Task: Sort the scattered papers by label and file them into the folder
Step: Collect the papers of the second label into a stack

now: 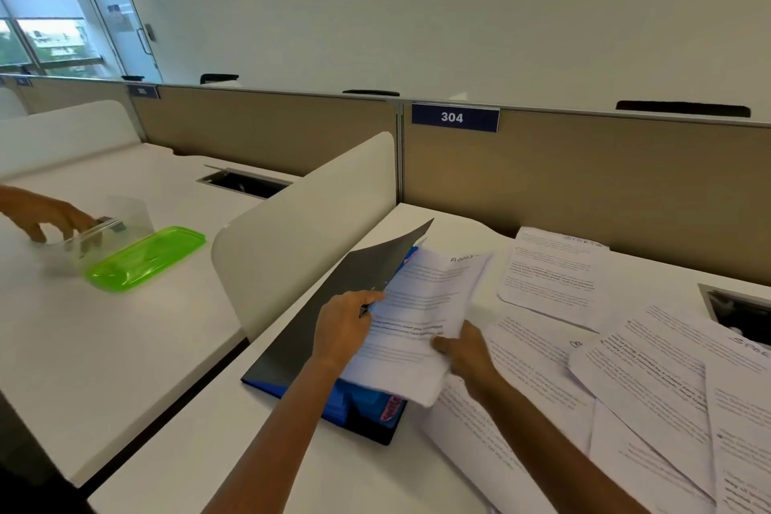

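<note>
**White sheets going into the dark folder**

Black folder (333, 305) lies open on the counter (258, 451) under the left hand (342, 325), which pinches the paper stack (421, 317). The right hand (467, 351) grips the stack's near edge. Scattered papers (626, 371) spread right of it.

White desk (233, 451) under folder (317, 305), papers (651, 380)

Both bare forearms reached forward from the lower edge. Left hand (342, 325) curled, fingers pinching the left edge of a white printed paper sheaf (417, 325). Right hand (465, 351) gripped that sheaf's lower right edge, thumb on top, fingers hidden underneath.
</note>
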### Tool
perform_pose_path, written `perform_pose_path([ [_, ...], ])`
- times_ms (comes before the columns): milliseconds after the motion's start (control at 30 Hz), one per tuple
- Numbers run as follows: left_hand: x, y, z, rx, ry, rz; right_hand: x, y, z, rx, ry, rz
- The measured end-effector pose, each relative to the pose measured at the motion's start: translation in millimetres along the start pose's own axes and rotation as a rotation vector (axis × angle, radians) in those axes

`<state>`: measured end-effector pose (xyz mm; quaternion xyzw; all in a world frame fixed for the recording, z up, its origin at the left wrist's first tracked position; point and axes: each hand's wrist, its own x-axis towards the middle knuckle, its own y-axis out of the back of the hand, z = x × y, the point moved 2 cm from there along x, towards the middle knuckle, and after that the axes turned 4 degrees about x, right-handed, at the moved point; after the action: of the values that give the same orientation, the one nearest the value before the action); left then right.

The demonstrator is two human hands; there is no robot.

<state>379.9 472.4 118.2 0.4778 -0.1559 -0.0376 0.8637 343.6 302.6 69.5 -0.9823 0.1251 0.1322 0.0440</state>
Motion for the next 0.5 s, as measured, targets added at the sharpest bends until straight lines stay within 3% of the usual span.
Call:
perform_pose_path([
  [167,-1.6,-7.2,-4.3,0.051,-0.031,-0.018,-4.5,-34.3,21.3,-0.172,0.057,-0.035],
  [500,-6.5,-24.4,-3.0,0.059,0.007,-0.028,19.7,-83.6,33.8,-0.016,-0.052,-0.033],
])
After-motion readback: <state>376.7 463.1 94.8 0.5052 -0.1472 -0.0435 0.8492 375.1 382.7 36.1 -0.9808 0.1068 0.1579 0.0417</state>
